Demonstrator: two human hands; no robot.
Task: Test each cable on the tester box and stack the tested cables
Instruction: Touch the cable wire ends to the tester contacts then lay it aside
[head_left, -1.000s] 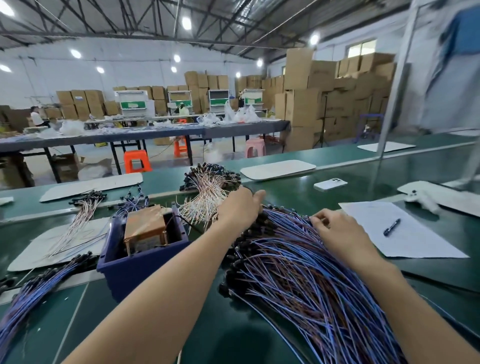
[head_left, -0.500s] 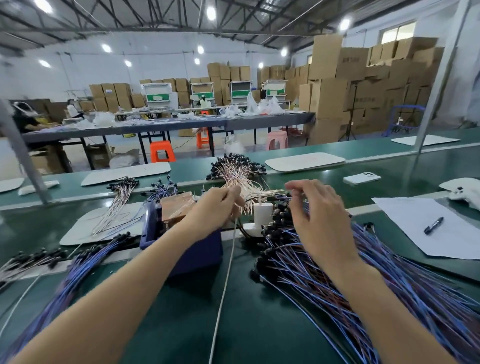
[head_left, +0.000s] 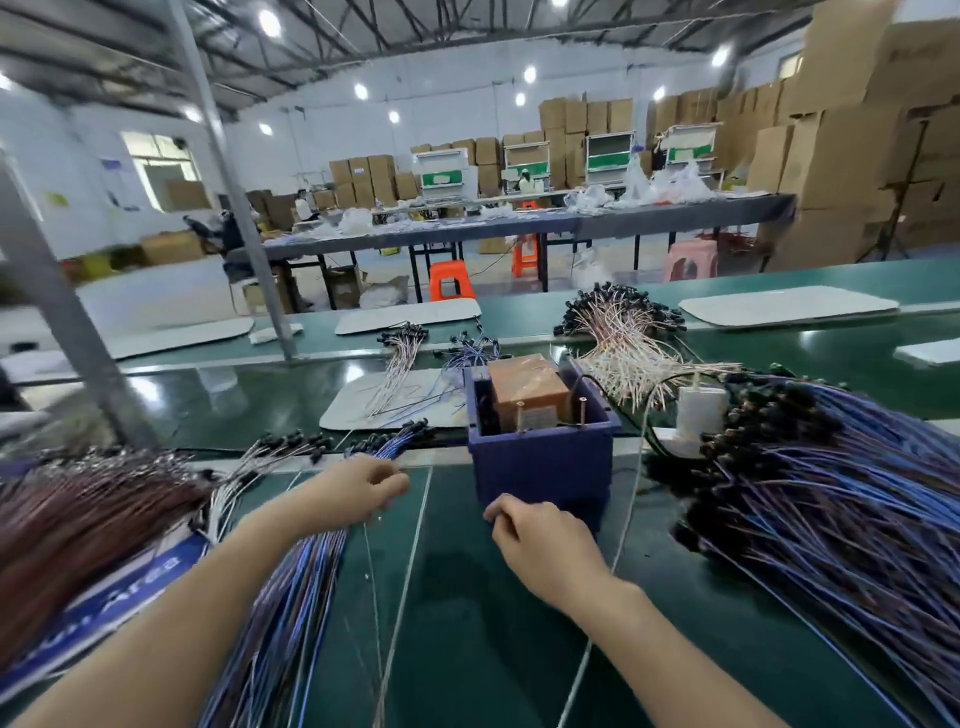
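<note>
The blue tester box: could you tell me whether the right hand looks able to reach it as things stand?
Probably yes: the right hand is curled just in front of the blue tester box, with nothing visible between them.

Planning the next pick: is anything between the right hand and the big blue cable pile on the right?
Only a thin pale wire lying flat on the green table between the right hand and the pile; nothing tall blocks.

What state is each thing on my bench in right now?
left hand, fingers curled on left cable stack
right hand, fingers curled, hold unclear
tester box, upright, top open
left cable stack, lying flat, fanned
right cable pile, loose heap, no hand on it
</note>
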